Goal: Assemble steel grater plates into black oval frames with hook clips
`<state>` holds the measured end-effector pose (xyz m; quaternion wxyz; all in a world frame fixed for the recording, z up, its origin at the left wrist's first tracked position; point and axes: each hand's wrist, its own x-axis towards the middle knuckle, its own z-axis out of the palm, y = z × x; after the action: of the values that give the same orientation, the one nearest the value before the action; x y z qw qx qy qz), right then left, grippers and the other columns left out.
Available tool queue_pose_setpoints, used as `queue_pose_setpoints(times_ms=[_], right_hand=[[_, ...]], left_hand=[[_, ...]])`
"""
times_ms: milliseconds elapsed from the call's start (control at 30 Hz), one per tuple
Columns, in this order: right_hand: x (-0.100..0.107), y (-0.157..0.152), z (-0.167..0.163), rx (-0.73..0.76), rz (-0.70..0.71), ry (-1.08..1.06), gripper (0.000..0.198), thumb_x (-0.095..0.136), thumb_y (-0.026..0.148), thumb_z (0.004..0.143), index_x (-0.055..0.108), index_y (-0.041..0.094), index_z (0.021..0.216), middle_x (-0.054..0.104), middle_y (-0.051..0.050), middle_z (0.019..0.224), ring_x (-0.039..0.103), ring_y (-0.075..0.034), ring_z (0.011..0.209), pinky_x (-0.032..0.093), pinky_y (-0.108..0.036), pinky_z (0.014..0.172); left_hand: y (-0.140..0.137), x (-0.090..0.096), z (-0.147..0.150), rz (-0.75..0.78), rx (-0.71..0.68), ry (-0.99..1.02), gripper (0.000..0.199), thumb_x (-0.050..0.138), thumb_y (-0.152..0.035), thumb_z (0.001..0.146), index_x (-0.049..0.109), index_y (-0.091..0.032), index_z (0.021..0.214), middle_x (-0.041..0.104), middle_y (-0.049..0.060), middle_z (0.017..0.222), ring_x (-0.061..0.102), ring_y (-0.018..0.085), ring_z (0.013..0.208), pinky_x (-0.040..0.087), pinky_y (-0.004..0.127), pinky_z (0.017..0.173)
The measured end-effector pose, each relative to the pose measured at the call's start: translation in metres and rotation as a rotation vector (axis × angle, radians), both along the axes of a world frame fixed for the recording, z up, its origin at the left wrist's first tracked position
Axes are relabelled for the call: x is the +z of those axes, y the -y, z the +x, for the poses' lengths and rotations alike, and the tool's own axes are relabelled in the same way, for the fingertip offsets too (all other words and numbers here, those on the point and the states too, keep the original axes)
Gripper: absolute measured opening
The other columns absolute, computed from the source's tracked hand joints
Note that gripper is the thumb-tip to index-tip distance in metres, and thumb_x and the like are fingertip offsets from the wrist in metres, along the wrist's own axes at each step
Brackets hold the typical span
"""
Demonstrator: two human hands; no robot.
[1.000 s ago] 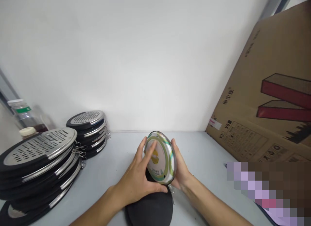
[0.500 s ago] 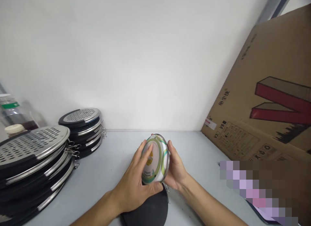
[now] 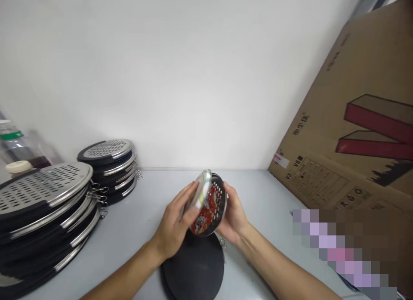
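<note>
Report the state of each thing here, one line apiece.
Perforated dish: tilted, partly uncovered, held by the right hand.
Patterned lid: tilted open, held by the left hand.
Round black piece: lying flat.
Near stack: piled, perforated disc on top.
Rear stack: piled likewise.
Green-banded bottle: something dark inside.
Cardboard box: standing; open or shut, cannot tell.

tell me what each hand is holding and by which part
The left hand holds a patterned round lid by its outer face and lower edge; the right hand holds a dark perforated dish by its outer right side.
</note>
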<state>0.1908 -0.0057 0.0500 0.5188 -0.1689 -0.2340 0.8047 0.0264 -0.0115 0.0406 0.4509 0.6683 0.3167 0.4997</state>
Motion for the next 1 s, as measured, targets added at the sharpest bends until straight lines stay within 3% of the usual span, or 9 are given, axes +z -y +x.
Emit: queue_pose_setpoints(times_ms=[133,233,333,433,533,633,767,900,1000], right_hand=[[-0.002,-0.009,0.01,0.038,-0.063,-0.042,0.053,0.057,0.062,0.083,0.069,0.015,0.104,0.074,-0.013,0.103,0.063,-0.032,0.111,0.046,-0.05,0.101],[-0.004,-0.019,0.02,0.005,-0.167,-0.022,0.061,0.047,0.065,0.088,0.066,0.012,0.113,0.073,-0.016,0.107,0.062,-0.032,0.114,0.046,-0.053,0.1],[-0.006,-0.029,0.031,-0.086,-0.249,0.035,0.061,0.043,0.064,0.09,0.066,0.012,0.111,0.074,-0.017,0.106,0.064,-0.032,0.112,0.048,-0.053,0.098],[-0.008,-0.04,0.043,-0.192,-0.288,0.099,0.047,0.042,0.05,0.095,0.069,0.013,0.105,0.076,-0.014,0.098,0.068,-0.03,0.106,0.051,-0.052,0.095],[-0.009,-0.05,0.055,-0.352,-0.289,0.129,0.033,0.043,0.034,0.096,0.071,0.016,0.098,0.078,-0.008,0.091,0.072,-0.025,0.093,0.056,-0.046,0.089],[-0.012,-0.06,0.063,-0.481,-0.247,0.16,0.027,0.045,0.025,0.094,0.072,0.018,0.093,0.079,-0.004,0.087,0.073,-0.019,0.079,0.061,-0.034,0.075],[-0.022,-0.064,0.06,-0.533,-0.218,0.315,0.025,0.047,0.016,0.092,0.072,0.017,0.088,0.078,-0.002,0.079,0.071,-0.015,0.064,0.06,-0.025,0.058],[-0.031,-0.058,0.046,-0.466,-0.226,0.363,0.016,0.055,0.013,0.088,0.072,0.013,0.088,0.078,-0.005,0.078,0.071,-0.016,0.062,0.06,-0.025,0.058],[-0.034,-0.05,0.034,-0.396,-0.229,0.353,0.015,0.058,0.014,0.087,0.072,0.011,0.091,0.078,-0.009,0.082,0.072,-0.019,0.065,0.061,-0.028,0.061]], left_hand=[[-0.019,0.013,-0.011,-0.435,-0.07,0.601,0.059,0.041,-0.06,0.095,0.062,-0.018,0.13,0.061,0.009,0.137,0.046,0.031,0.135,0.035,0.047,0.115],[-0.038,0.019,-0.028,-0.585,-0.081,0.751,0.065,0.041,-0.066,0.092,0.061,-0.017,0.128,0.064,0.011,0.132,0.056,0.032,0.125,0.046,0.049,0.104],[-0.057,0.013,-0.046,-0.596,0.129,0.573,0.056,0.045,-0.061,0.092,0.06,-0.019,0.126,0.067,0.012,0.126,0.066,0.028,0.109,0.056,0.043,0.088],[-0.072,0.001,-0.063,-0.608,0.349,0.361,0.036,0.059,-0.036,0.089,0.061,-0.015,0.119,0.071,0.013,0.109,0.07,0.022,0.088,0.059,0.032,0.07],[-0.079,-0.007,-0.077,-0.591,0.437,0.16,0.039,0.067,-0.016,0.079,0.061,-0.015,0.117,0.071,0.011,0.099,0.069,0.019,0.076,0.055,0.025,0.058],[-0.079,-0.01,-0.089,-0.515,0.471,-0.075,0.048,0.07,-0.012,0.072,0.062,-0.017,0.119,0.071,0.008,0.094,0.067,0.019,0.071,0.051,0.024,0.053],[-0.079,-0.012,-0.101,-0.391,0.472,-0.372,0.037,0.072,-0.015,0.069,0.07,-0.014,0.106,0.072,0.006,0.082,0.068,0.024,0.074,0.053,0.032,0.066],[-0.074,-0.01,-0.103,-0.222,0.506,-0.614,0.029,0.08,-0.013,0.058,0.075,-0.014,0.086,0.072,0.01,0.083,0.066,0.035,0.094,0.047,0.048,0.092],[-0.059,-0.004,-0.081,-0.052,0.535,-0.684,0.04,0.077,-0.022,0.069,0.071,-0.014,0.108,0.067,0.016,0.111,0.056,0.036,0.116,0.035,0.051,0.107]])
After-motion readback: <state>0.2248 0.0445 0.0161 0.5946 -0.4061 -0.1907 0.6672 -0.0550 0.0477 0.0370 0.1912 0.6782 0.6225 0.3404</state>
